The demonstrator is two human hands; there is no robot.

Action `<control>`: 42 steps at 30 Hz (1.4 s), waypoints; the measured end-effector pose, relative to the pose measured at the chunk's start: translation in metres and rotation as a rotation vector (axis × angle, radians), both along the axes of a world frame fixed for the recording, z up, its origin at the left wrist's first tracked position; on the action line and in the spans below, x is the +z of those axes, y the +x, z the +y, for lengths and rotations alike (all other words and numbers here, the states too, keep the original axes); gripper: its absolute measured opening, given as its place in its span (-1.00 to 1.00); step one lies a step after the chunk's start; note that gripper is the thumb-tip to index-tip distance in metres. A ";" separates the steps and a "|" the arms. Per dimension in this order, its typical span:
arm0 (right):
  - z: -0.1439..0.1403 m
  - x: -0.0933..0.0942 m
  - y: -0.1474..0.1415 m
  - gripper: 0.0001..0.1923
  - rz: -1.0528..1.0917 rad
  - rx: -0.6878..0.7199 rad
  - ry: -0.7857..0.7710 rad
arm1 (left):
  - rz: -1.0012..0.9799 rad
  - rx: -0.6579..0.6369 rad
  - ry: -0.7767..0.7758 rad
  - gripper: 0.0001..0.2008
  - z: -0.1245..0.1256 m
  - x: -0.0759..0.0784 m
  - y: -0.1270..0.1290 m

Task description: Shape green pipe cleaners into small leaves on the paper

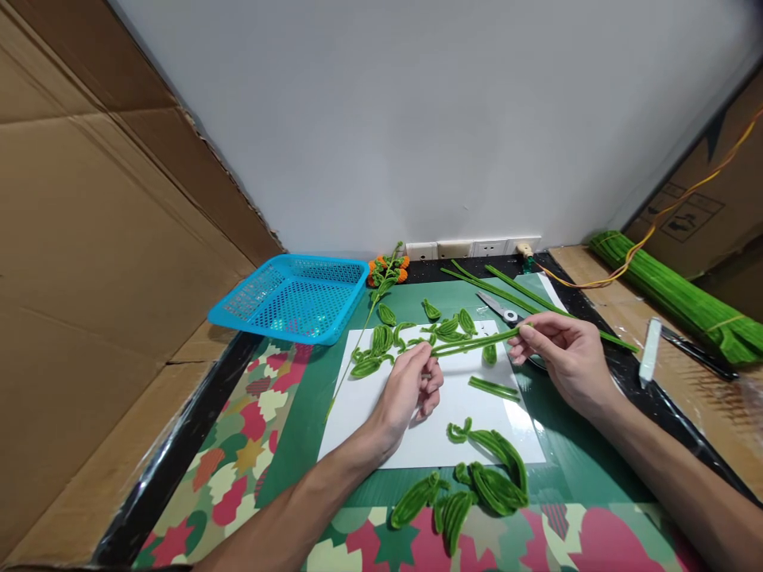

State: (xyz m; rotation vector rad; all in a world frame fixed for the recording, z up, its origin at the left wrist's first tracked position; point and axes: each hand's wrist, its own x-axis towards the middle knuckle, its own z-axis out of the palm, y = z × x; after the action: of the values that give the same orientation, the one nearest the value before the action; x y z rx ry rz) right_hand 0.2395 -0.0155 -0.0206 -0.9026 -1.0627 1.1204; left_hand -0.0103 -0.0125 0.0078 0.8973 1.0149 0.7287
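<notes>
While both hands work over white sheet [381, 413], green stem [470, 345] spans between them, just above sheet. Left hand [411, 389] — fingers closed on stem's left end. Right hand [563, 353] — fingers pinching stem's right end. Folded green leaves [477, 485] lie on sheet's near edge; more leaves [381, 342] at far edge. Scissors [497, 308] beyond right hand. Blue basket [295, 298] at far left of worktop [238, 469]; green bundle [679, 298] far right.
</notes>
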 end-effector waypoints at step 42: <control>-0.003 0.008 -0.001 -0.78 0.016 -0.116 -0.022 | -0.070 -0.132 0.049 -0.49 -0.005 -0.008 0.002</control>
State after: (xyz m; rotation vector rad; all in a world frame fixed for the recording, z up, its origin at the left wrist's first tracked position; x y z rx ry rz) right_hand 0.2382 -0.0188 -0.0128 -0.9590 -0.9744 1.0423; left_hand -0.0087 -0.0172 -0.0006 0.9656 0.8708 0.6713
